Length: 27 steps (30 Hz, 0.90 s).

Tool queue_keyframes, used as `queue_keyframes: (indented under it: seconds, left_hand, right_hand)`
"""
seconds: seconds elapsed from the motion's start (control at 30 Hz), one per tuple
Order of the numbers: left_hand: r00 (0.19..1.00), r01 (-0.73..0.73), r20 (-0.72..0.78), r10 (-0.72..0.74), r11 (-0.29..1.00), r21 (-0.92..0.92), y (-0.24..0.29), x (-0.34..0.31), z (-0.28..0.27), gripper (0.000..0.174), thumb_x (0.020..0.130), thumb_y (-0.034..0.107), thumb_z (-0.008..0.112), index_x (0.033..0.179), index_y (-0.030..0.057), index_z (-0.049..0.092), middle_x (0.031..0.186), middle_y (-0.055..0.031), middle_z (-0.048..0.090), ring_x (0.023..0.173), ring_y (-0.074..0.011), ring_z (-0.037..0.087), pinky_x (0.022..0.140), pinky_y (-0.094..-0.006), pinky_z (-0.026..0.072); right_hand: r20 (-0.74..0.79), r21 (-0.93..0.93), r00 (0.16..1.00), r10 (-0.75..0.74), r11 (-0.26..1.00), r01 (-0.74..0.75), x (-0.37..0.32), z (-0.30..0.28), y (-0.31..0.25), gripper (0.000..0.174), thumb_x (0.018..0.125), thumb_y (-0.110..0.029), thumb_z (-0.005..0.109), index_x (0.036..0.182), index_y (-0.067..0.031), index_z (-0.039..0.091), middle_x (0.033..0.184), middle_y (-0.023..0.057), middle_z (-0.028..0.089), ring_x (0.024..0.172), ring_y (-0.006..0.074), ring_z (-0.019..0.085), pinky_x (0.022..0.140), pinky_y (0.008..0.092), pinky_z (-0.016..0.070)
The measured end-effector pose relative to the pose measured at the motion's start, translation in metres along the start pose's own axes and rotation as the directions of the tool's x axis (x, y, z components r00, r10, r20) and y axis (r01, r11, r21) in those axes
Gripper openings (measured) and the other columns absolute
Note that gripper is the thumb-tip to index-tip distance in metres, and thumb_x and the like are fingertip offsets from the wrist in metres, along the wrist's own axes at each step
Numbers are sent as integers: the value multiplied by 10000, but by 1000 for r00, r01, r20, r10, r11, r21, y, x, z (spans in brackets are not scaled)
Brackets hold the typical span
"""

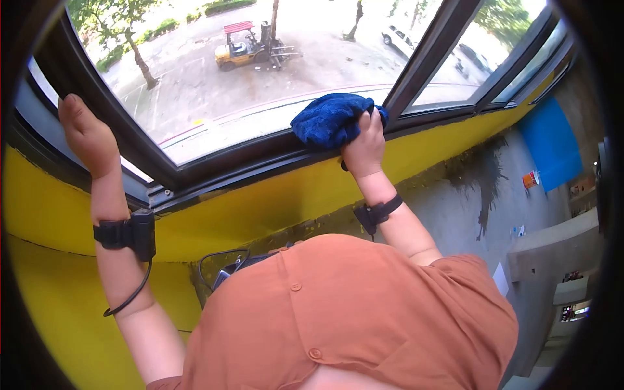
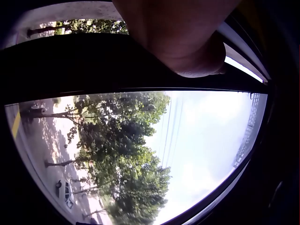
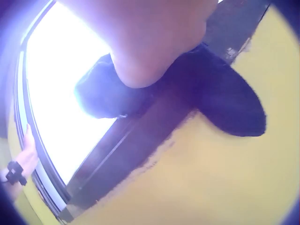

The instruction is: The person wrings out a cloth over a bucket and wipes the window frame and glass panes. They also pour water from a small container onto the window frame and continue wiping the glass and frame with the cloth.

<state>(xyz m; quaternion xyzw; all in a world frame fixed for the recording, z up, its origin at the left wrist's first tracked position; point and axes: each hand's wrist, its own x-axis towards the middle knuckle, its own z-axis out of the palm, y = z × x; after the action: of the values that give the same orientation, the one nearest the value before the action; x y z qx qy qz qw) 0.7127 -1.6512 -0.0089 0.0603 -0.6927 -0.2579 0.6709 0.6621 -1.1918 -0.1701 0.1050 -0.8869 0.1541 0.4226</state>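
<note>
A bunched blue cloth lies against the lower rail of the dark window frame and overlaps the glass in the head view. My right hand grips it from above. One flap of the cloth hangs over the yellow wall in the right wrist view. Over at the left, my left hand rests at the upright frame of the sliding window, one digit pointing up along it. Most of that hand's fingers are hidden, so I cannot tell how they are curled.
A yellow wall runs below the window. Outside stand a forklift, trees and parked cars. On the floor to the right are a dark stain, a small red-and-white bucket and a blue panel. A black cable loops near my waist.
</note>
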Motion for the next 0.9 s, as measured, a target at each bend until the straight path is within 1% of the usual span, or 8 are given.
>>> queue_keyframes:
  seconds: [0.17,0.3,0.47,0.53,0.63,0.67,0.8,0.9]
  left_hand:
    - [999,-15,-27,16,1000,8,11,-2,2,527,1086,474,438,1164,-8,638,1054,-211,684,1025,-421,629,906,-405,489]
    - [1000,17,-24,-17,1000,-2,18,-3,1,532,1079,493,446,1160,10,651,1022,-182,705,1007,-397,653,878,-394,509]
    - [1000,22,-5,-22,998,-53,17,-2,0,538,1071,489,473,1221,5,655,1067,-180,724,1057,-371,672,905,-372,525]
    - [1000,20,-11,-21,999,-43,18,-2,1,540,1071,487,472,1223,2,655,1075,-183,727,1059,-372,676,901,-376,531]
    - [1000,1,-16,-2,999,-41,17,-2,1,548,1069,489,476,1228,-4,653,1082,-191,731,1055,-383,681,893,-387,540]
    - [1000,-12,-14,11,999,-50,17,-2,1,554,1066,493,480,1230,-7,652,1081,-197,732,1050,-393,682,889,-393,543]
    - [999,-18,-35,18,1000,-26,18,0,3,575,1059,510,482,1246,-9,646,1076,-211,730,1051,-406,678,892,-400,546]
    - [1000,-10,-11,11,998,55,16,2,2,613,1057,540,454,1278,-5,631,1090,-229,726,1064,-426,676,891,-433,559]
  right_hand:
    - [23,-13,998,-60,998,60,8,-8,-11,457,713,-48,706,1132,24,537,1178,257,553,1041,459,583,917,488,506]
    - [98,34,981,-167,986,164,7,-15,-53,439,651,2,656,1075,11,543,1141,251,567,999,435,589,891,477,510]
    - [75,170,914,-398,908,382,6,-12,-119,282,746,-35,610,1023,-60,560,1046,218,621,790,357,642,678,421,550]
    - [-40,268,876,-481,839,473,7,-4,-150,204,801,-81,611,1004,-78,583,1048,195,652,763,315,659,661,391,557]
    - [12,366,824,-566,770,523,4,2,-197,197,803,-104,622,995,-77,587,969,167,632,723,277,644,622,373,545]
    - [-2,402,800,-600,732,550,3,7,-210,256,802,-89,615,1057,-82,595,1054,177,649,733,287,652,632,374,547]
    - [-45,590,714,-699,558,583,1,16,-261,184,796,-103,622,975,-79,584,899,128,570,719,282,631,615,379,528]
    - [-47,608,675,-737,515,604,3,17,-277,178,792,-106,631,963,-83,586,910,128,569,756,296,626,660,394,526]
